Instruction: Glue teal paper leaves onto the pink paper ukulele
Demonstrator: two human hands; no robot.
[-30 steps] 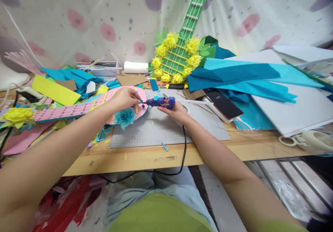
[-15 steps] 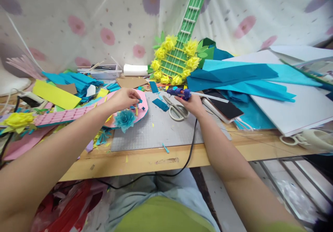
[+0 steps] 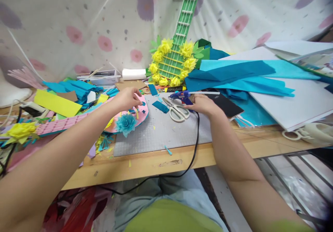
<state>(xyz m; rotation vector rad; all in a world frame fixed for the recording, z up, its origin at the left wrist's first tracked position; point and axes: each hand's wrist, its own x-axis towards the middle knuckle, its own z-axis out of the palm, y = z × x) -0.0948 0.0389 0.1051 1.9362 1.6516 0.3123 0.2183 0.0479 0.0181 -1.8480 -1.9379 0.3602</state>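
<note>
My left hand [image 3: 128, 99] is over the body of a pink paper guitar [image 3: 144, 116], its fingers pinched at a small blue paper piece [image 3: 143, 103]. A blue paper flower [image 3: 126, 123] is fixed on the guitar's near edge. My right hand [image 3: 204, 104] is beside the handle of a blue glue gun [image 3: 180, 95], fingers stretched out and loosened, fingertips close to the handle. A white glue stick [image 3: 205, 93] juts from the gun's back. Just in front of it lie scissors [image 3: 179, 114] with pale handles on the grey cutting mat [image 3: 156, 138].
A green guitar [image 3: 170, 65] with yellow flowers leans at the back. Blue paper sheets [image 3: 234, 73] and a dark phone [image 3: 229, 105] are to the right. Paper scraps [image 3: 70, 86] crowd the left. A black cord [image 3: 196, 138] hangs over the table edge.
My right hand has slid right and loosened from the glue gun's handle. The gun stays near the scissors. My left hand remains over the pink guitar.
</note>
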